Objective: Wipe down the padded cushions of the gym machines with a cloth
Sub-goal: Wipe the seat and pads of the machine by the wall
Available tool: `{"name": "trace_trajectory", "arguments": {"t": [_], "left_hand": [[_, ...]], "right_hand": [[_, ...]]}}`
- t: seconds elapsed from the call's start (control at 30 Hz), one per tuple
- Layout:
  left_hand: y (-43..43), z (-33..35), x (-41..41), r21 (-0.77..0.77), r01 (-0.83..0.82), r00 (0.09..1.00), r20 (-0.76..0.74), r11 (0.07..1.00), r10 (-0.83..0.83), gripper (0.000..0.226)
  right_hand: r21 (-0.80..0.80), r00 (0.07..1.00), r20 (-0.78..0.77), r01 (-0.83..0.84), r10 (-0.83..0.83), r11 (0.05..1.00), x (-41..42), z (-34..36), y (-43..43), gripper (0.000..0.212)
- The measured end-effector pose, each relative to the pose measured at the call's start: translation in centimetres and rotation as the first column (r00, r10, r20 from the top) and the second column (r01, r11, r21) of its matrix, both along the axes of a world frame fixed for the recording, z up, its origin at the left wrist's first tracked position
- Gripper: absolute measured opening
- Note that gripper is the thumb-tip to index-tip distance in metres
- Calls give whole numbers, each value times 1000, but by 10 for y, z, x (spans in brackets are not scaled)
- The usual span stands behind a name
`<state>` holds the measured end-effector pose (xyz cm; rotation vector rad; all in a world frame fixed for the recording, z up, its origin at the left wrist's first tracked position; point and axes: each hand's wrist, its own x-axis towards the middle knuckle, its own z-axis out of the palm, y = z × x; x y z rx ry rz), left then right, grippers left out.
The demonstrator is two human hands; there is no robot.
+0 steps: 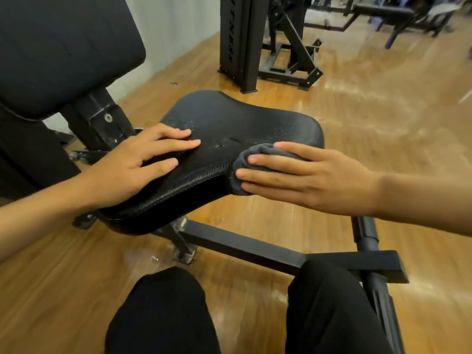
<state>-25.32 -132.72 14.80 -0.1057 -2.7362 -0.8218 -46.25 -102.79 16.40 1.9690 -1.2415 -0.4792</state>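
Brown wood floor (pixel 370 118) shines all around, and black gym machines stand on it. Close by is 1 black seat cushion (pixel 255 123) with a big back pad (pixel 63 47) up on the left.

The left hand (pixel 132 164) lies flat on the seat with its fingers straight, holding nothing. The right hand (pixel 319 180) has straight fingers too, and they press a dark grey cloth (pixel 241 162), bunched into a ball, onto the near edge of the seat.

I think the step now is rubbing the seat clean. To do it well, push down firmly and slide the cloth in long rows from 1 side to the other, so no part gets missed. The steady left hand helps stop the seat from wobbling. Go gently over the rough, flaky spots (pixel 184 125) near the left fingers, since they may tear more. Wipe the sides as well, then the back pad.

No bucket, bottle or box can be seen.
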Motion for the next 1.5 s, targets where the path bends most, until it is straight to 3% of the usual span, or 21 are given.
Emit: {"name": "trace_trajectory", "arguments": {"t": [0.1, 0.27, 0.43, 0.6, 0.7, 0.8, 0.87, 0.97, 1.1, 1.37, 1.5], "left_hand": [[4, 3, -1, 11, 1, 1000, 5, 1000, -1, 48], [8, 3, 3, -26, -28, 1000, 3, 999, 28, 47], [10, 16, 6, -148, -50, 987, 143, 988, 72, 48], [1, 62, 1, -210, 64, 928, 373, 976, 19, 52], [-3, 109, -3, -354, 53, 925, 369, 934, 87, 49], [-7, 166, -10, -422, -56, 927, 314, 905, 204, 46], [-16, 199, -17, -491, -98, 922, 282, 865, 264, 47], [-37, 228, -21, -597, -119, 905, 263, 793, 333, 45], [-60, 238, -20, -727, -5, 896, 302, 687, 326, 48], [-84, 234, -32, -826, 81, 844, 354, 557, 402, 55], [-92, 223, -29, -881, 185, 816, 385, 436, 431, 59]], "right_hand": [[-98, 979, 202, 15, 5, 995, -22, 15, 19, 47], [-232, 847, 531, 146, 0, 962, 17, 3, -16, 35], [-91, 524, 840, 395, -143, 914, 20, 30, -22, 29], [17, 387, 868, 604, -311, 797, 23, 52, -43, 25], [132, 207, 906, 691, -370, 710, 35, 62, -60, 43], [199, 92, 918, 734, -385, 649, 26, 78, -79, 35], [248, 77, 884, 757, -460, 605, 18, 85, -87, 26], [402, 47, 761, 748, -647, 527, 24, 81, -80, 56], [504, 62, 671, 692, -738, 516, 43, 82, -59, 82], [549, 119, 607, 652, -786, 523, 27, 77, -82, 61], [558, 75, 610, 667, -789, 495, 11, 64, -123, 56]]}}
